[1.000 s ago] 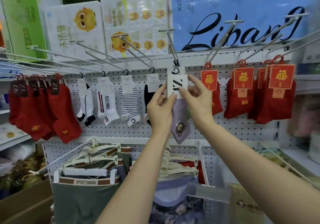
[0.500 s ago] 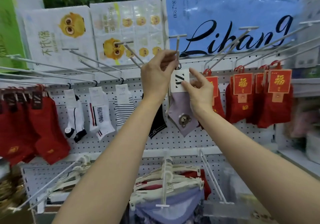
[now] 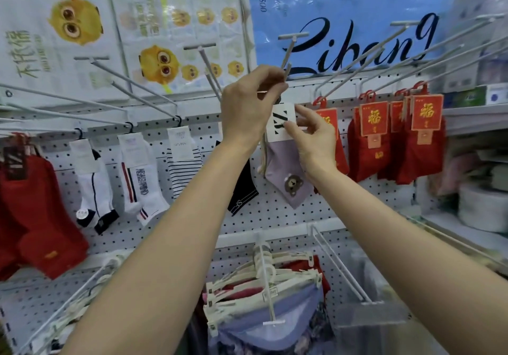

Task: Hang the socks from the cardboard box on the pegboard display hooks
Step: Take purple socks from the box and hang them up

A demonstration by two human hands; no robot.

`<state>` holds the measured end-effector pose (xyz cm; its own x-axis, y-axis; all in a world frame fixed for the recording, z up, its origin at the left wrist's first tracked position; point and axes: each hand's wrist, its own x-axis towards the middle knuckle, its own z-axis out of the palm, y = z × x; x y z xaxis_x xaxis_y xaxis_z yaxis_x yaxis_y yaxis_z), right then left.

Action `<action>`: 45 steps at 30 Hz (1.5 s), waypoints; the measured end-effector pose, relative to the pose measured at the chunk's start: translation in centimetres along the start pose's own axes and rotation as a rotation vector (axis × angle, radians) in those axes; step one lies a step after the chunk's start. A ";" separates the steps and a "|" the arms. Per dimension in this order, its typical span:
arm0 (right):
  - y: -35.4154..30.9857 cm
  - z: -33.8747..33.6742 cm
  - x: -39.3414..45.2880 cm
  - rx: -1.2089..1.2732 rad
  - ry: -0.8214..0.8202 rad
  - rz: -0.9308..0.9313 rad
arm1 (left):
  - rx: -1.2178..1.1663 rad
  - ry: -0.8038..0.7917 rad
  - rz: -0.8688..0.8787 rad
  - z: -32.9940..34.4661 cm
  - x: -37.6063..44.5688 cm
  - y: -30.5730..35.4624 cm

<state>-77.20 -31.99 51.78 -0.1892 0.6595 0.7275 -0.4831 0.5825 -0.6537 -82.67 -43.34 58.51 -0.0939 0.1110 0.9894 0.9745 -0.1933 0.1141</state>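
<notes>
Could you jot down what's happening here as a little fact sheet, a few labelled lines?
Place: white pegboard in a shop
Left hand: grips a display hook near its front end
Right hand: pinches the white card of the lilac bear sock
Sock: just under that hook; whether it is on the hook cannot be told
Neighbours: red socks to the right, striped sock to the left

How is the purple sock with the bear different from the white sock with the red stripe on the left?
The purple bear sock is lilac with a bear patch; the white striped sock is white with lettering. The purple one is steadied by the right hand, the left hand at its hook; the white one hangs untouched. Both carry white header cards.
</notes>
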 end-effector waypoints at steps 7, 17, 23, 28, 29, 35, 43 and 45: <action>-0.9 -1.6 -1.6 -0.172 -0.009 -0.062 | 0.000 -0.110 -0.062 -0.7 -2.1 -0.9; -2.5 -5.2 -6.7 -0.409 -0.031 -0.293 | 0.418 -0.322 0.132 -4.1 -10.3 -0.7; -4.2 -9.4 -12.5 -0.550 -0.093 -0.434 | 0.460 -0.330 0.187 -5.8 -15.4 3.3; -5.7 -14.3 -19.2 -0.634 -0.094 -0.478 | 0.440 -0.331 0.160 -7.8 -20.1 8.3; -6.0 -15.3 -20.7 -0.636 -0.093 -0.467 | 0.430 -0.333 0.159 -8.2 -21.3 9.4; -7.0 -21.0 -30.8 -0.726 -0.142 -0.415 | 0.339 -0.440 0.097 -10.2 -30.3 15.4; -6.3 -26.5 -41.2 -0.885 -0.230 -0.285 | 0.192 -0.589 -0.071 -10.5 -40.0 19.7; -6.0 -27.4 -43.8 -0.913 -0.232 -0.210 | 0.146 -0.652 -0.121 -10.4 -42.3 20.4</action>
<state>-42.54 -51.36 18.11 -0.3859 0.4468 0.8071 0.3065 0.8873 -0.3446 -60.97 -62.13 19.90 -0.1059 0.6974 0.7088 0.9867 -0.0145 0.1618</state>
